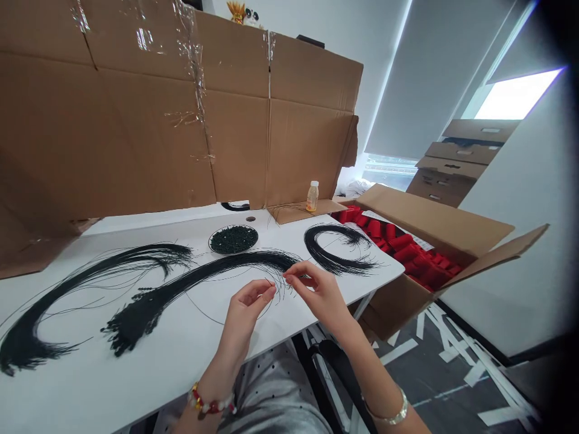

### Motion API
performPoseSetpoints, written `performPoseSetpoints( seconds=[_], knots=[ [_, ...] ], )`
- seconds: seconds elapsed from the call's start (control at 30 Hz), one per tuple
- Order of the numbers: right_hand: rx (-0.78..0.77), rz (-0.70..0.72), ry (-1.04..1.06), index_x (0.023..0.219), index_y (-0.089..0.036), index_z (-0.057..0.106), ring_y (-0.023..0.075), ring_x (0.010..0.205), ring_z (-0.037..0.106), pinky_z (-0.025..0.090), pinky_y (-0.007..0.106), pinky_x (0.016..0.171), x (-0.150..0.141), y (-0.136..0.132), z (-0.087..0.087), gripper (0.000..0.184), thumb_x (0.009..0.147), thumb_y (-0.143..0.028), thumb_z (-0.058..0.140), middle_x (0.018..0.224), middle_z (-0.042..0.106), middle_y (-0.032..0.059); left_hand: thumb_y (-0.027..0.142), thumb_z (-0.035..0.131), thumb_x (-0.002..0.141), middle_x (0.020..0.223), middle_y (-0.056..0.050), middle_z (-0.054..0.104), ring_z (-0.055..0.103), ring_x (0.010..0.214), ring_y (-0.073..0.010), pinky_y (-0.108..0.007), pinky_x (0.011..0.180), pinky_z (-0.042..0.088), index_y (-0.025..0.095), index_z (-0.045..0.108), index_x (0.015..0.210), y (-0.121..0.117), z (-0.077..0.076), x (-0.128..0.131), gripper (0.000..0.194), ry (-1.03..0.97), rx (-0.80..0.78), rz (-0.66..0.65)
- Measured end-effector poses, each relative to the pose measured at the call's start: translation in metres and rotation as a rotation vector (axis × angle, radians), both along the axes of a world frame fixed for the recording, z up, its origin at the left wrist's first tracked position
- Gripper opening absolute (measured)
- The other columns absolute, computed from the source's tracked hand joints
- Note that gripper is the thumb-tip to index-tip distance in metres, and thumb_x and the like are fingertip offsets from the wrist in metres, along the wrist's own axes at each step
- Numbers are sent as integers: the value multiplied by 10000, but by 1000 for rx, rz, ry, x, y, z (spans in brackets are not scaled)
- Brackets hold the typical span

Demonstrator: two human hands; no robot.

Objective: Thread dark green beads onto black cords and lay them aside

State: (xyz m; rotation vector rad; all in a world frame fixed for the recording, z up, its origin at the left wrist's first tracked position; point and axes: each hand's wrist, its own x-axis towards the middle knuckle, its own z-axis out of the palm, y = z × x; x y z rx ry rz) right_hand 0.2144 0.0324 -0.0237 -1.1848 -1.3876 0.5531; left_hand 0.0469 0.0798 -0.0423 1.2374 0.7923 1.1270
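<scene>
The right hand pinches a few strands, apparently between thumb and forefinger, from a light, springy sheaf of thin black wire-like strands across the middle of the white table, while the half-open left hand holds nothing beside it, the fine strands seeming best lifted a few at a time.

Table: three wire bundles lie on it, left, middle and right. Dish of pellets sits behind the middle bundle. Cardboard sheet stands along the table's back edge. Bottle stands on a cardboard flap at back right. Open carton sits right of the table, packed items inside. Stacked cartons are behind it, upper right of frame.
</scene>
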Motion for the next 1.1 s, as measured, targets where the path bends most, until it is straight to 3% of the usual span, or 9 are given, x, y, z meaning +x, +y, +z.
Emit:
performPoseSetpoints(
  seconds=[0.13, 0.33, 0.53, 0.7, 0.87, 1.1],
  knots=[
    [-3, -32, 88, 1118, -210, 697, 190, 776, 742, 649, 340, 739, -9, 1, -4, 235, 919, -335, 677, 909, 773, 49, 366, 885, 691, 889, -47, 781, 685, 872, -188, -285, 830, 542, 189, 798, 788, 0, -2, 6, 220, -26, -25, 18],
    [-7, -39, 135, 940, -198, 781, 176, 742, 701, 675, 299, 610, -21, 1, -7, 182, 910, -341, 671, 935, 760, 61, 353, 898, 672, 825, -48, 799, 718, 816, -203, -301, 770, 568, 192, 796, 804, 0, -1, 10, 231, -32, -8, 49],
    [26, -83, 114, 921, -222, 770, 138, 684, 608, 556, 214, 424, -25, 1, -9, 149, 923, -329, 667, 974, 666, 52, 335, 873, 688, 819, -39, 793, 722, 816, -200, -296, 771, 581, 197, 782, 772, -1, -6, 13, 185, -49, 40, 103],
    [46, -123, 43, 884, -223, 743, 144, 654, 584, 503, 232, 440, -24, -1, -9, 126, 940, -296, 656, 862, 644, 36, 312, 867, 713, 808, -29, 776, 708, 806, -191, -289, 770, 574, 195, 783, 775, -2, -8, 14, 157, -44, 69, 138],
    [24, -130, 22, 904, -213, 726, 182, 742, 646, 533, 241, 474, -27, -2, -11, 131, 941, -308, 644, 837, 689, 43, 296, 852, 730, 831, -33, 789, 721, 836, -201, -302, 802, 580, 197, 789, 789, -5, -9, 15, 132, -58, 75, 128],
    [25, -151, -13, 890, -208, 725, 176, 734, 642, 454, 230, 449, -31, -3, -10, 115, 940, -287, 657, 857, 717, 41, 288, 833, 745, 834, -39, 802, 729, 852, -210, -313, 816, 585, 199, 791, 795, -5, -9, 15, 110, -56, 97, 95]
  ],
)
